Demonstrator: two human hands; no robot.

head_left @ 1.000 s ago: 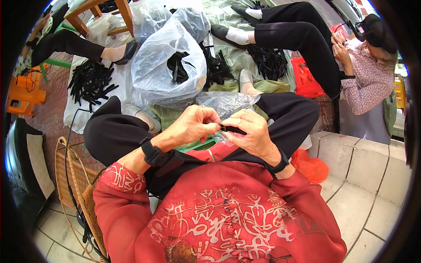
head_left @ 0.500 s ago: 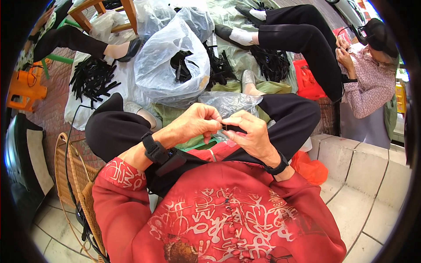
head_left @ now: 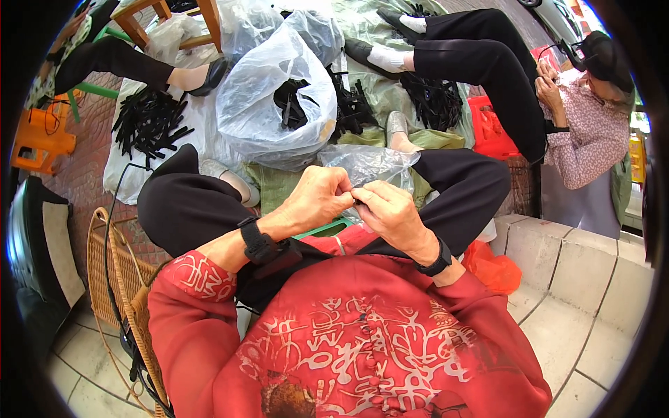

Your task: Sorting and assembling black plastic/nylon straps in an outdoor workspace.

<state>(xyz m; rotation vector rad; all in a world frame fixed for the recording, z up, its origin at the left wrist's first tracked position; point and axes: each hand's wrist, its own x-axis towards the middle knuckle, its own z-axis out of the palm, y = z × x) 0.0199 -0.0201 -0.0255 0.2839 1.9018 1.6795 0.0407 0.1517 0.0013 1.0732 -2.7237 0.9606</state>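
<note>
Above my lap both hands meet, fingertips nearly touching. Between them a bit of a small black strip (head_left: 357, 202) shows; the rest is hidden by fingers. My right hand (head_left: 391, 214) is closed round the strip, thumb and forefinger pinched on its end. My left hand (head_left: 319, 198) is closed in a pinch at that same end, and what its fingertips hold is too small to make out. Just beyond the hands lies a crumpled clear plastic bag (head_left: 373, 164), by my right knee.
A large whitish plastic bag (head_left: 240, 111) with black pieces inside stands ahead. Piles of black strips (head_left: 148, 122) lie on sheeting around it. A co-worker (head_left: 585, 139) sits at the right; another person's leg (head_left: 115, 63) is at the left. A wicker chair (head_left: 104, 272) stands at my left.
My right hand has turned over the black strip, so less of it shows. My left hand has tilted and shifted slightly right, staying pinched beside it.
</note>
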